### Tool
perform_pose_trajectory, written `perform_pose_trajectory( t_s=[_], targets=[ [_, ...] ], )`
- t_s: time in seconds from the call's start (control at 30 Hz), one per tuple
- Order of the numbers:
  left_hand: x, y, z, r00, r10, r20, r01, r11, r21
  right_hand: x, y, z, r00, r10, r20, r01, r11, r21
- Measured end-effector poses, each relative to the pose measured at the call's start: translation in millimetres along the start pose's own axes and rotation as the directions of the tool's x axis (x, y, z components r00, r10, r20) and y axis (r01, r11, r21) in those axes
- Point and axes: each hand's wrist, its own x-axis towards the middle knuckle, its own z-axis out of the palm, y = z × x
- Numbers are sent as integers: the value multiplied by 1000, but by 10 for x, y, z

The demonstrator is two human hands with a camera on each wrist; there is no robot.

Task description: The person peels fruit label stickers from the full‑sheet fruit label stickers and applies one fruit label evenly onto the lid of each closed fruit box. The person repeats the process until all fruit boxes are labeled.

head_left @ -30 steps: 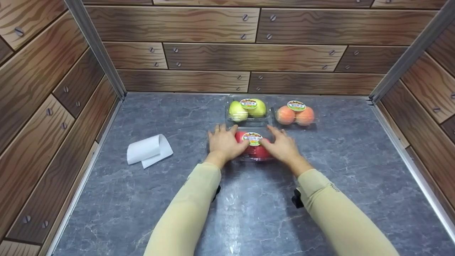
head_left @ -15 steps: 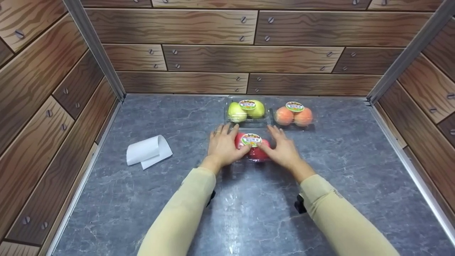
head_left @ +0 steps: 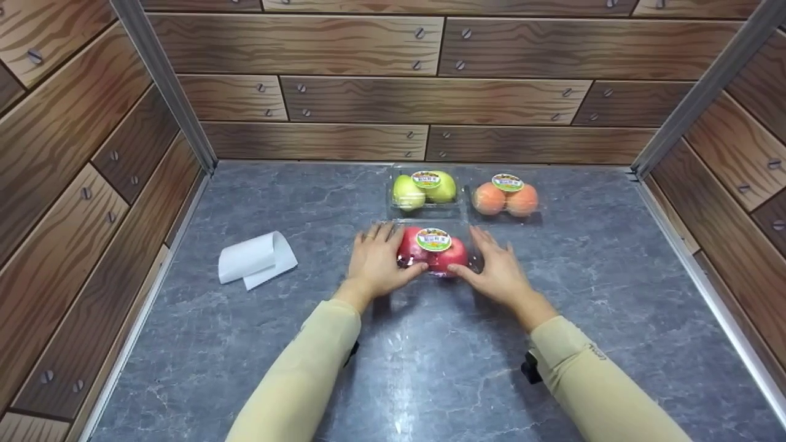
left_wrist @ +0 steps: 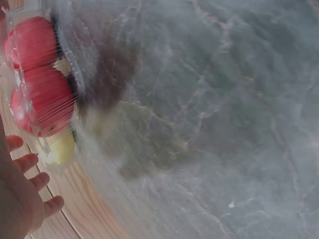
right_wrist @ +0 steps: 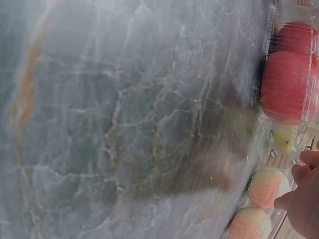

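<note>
A clear plastic clamshell box of red apples sits on the grey marbled table, a fruit label on its lid. My left hand is spread at its left side, the thumb reaching toward the front edge. On the right side my right hand lies likewise, fingers extended and thumb at the front corner. The left wrist view has the fingers loose and apart from one another beside the apples. In the right wrist view the fingers are loosely spread near the box.
Behind stand two more clear boxes, one with green pears, one with peaches. A curled white paper sheet lies at the left. Wood-patterned walls enclose the table at the back and sides.
Both thumbs have come off the top of the apple box and down to its front edge. The hands have spread wider and drawn slightly back, uncovering more of the apples.
</note>
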Motion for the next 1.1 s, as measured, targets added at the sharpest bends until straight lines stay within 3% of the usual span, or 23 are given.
perform_pose_trajectory(
  t_s=[0.6, 1.1],
  targets=[
    [-31, -11, 87, 1000, 6, -25, -4, 999, 47, -57, -17, 98, 1000, 5, -21, -5, 1000, -1],
    [-179, -287, 9, 999, -8, -42, 10, 999, 41, 32, -250, 265, 998, -63, -29, 61, 996, -66]
  ],
)
